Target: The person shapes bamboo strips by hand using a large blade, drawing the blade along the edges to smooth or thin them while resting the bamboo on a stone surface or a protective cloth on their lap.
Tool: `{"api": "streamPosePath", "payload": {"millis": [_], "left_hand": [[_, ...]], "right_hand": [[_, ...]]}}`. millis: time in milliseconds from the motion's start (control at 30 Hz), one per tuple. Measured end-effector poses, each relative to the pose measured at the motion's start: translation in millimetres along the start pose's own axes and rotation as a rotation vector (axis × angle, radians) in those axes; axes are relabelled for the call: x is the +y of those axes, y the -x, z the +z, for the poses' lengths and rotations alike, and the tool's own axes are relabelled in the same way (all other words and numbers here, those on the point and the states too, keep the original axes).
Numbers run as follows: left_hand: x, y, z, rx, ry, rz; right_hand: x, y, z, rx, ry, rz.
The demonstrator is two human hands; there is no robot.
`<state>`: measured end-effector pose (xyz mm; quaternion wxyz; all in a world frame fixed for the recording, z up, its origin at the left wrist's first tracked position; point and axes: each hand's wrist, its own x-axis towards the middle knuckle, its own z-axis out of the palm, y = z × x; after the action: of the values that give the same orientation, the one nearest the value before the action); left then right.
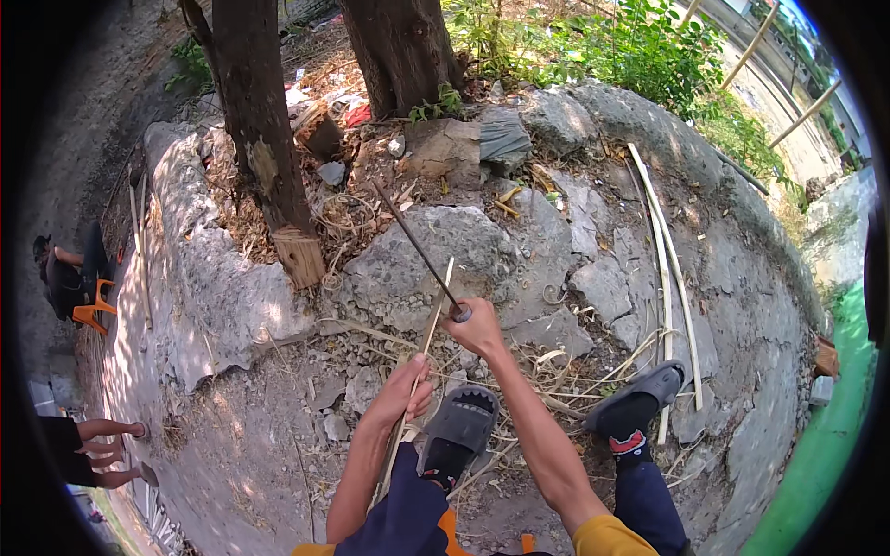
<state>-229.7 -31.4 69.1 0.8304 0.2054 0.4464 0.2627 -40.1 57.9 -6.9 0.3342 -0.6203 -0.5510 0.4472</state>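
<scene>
My left hand [399, 394] is closed round a thin, pale wooden strip [434, 317], bamboo-like, which slants up and away from between my legs. In my right hand [477, 331] is the handle of a knife [414, 241] with a long, narrow, dark blade. That blade points up and to the left, its base close beside the strip's upper part. Whether blade and strip touch, I cannot tell. Curly shavings [556, 375] lie scattered on the ground around my sandals [461, 431].
Long pale strips [666, 296] lie on the cracked concrete at right. Ahead stand two tree trunks [262, 120], a cut wood block [298, 257] and broken rock slabs [422, 264]. At far left, a person sits on an orange chair [95, 310]; another person's legs [111, 429] show below.
</scene>
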Motion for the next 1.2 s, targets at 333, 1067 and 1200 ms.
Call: {"api": "streamPosePath", "payload": {"millis": [333,1067,1200], "left_hand": [[-1.5,-1.3,3.0,0.016,0.051,0.003],[0.7,0.4,7.5,0.079,0.02,0.011],[0.8,-2.0,1.3,0.065,0.066,-0.017]], "right_hand": [[1.8,-3.2,-1.5,0.004,-0.014,0.081],[-14.6,-18.4,-5.6,0.006,-0.053,0.197],[-1.7,3.5,-5.3,-0.018,-0.035,-0.034]]}}
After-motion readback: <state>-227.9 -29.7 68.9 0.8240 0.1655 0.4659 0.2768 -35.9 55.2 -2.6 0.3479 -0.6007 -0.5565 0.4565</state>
